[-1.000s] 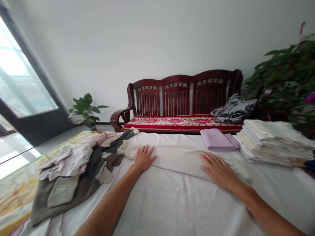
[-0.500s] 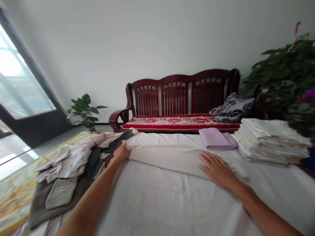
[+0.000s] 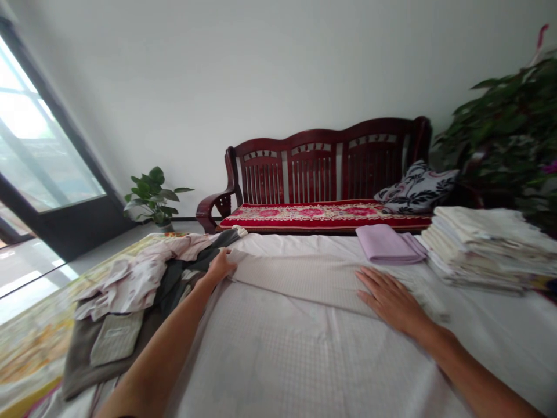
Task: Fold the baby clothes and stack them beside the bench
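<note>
A pale beige garment (image 3: 300, 280) with a fine check lies folded into a long strip across the white sheet (image 3: 278, 371). My left hand (image 3: 221, 267) is closed on its left end, the fingertips pinching the edge. Toward the right end, my right hand (image 3: 387, 296) rests flat with fingers outstretched on the strip. A paler, crumpled-looking part of cloth (image 3: 424, 296) shows past that hand; its kind is blurred. Behind the right hand sits a folded lilac cloth (image 3: 387, 242).
At right stands a stack of folded white cloths (image 3: 483, 249). Loose clothes lie at left: a spotted pink garment (image 3: 130, 284), dark garments (image 3: 174, 284) and a grey ribbed piece (image 3: 116, 337). Beyond are a wooden bench (image 3: 313, 168), a cushion (image 3: 418, 188) and a potted plant (image 3: 154, 197).
The whole view has shifted slightly, so things appear a little farther right. Both hands keep their places on the beige garment.
</note>
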`<state>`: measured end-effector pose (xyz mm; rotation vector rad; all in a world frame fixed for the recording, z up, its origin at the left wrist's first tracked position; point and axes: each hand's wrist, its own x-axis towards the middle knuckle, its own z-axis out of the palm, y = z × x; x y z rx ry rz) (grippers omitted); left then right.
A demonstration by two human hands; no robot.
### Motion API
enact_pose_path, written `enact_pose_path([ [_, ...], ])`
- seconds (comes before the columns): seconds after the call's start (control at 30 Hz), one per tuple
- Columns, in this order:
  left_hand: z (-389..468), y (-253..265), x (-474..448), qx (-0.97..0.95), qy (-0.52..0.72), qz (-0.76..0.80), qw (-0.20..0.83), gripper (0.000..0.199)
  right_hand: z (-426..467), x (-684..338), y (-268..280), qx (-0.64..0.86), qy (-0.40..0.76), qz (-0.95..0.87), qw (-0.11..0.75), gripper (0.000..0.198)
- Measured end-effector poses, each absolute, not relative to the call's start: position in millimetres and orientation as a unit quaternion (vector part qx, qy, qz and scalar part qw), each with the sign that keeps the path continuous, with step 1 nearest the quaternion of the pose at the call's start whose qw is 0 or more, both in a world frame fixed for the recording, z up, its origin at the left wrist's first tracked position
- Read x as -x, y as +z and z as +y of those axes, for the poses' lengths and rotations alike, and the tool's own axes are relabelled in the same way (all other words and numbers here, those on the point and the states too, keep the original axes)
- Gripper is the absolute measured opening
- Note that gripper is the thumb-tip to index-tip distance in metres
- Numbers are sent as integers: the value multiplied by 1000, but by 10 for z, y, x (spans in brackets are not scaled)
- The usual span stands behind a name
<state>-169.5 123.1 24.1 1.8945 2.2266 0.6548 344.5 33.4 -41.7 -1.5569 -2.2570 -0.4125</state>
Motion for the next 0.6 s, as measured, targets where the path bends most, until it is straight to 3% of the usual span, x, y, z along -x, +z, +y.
enact_pose_path([
  [0.27,1137,212,1703,-582,255,770,57,49,324,-3442,-381,546,-148,-804,182,56],
  [0.37,1078,291,1584,-586,244,773,-1,52,311,-3427,-366,548,-151,-804,174,56],
  [0.47,1043,322,1351,-679,241,690,-69,42,277,-3389,-341,555,-156,-800,165,54],
  [0.6,1003,139,1032,-797,180,575,-39,48,209,-3312,-282,579,-160,-787,137,53],
])
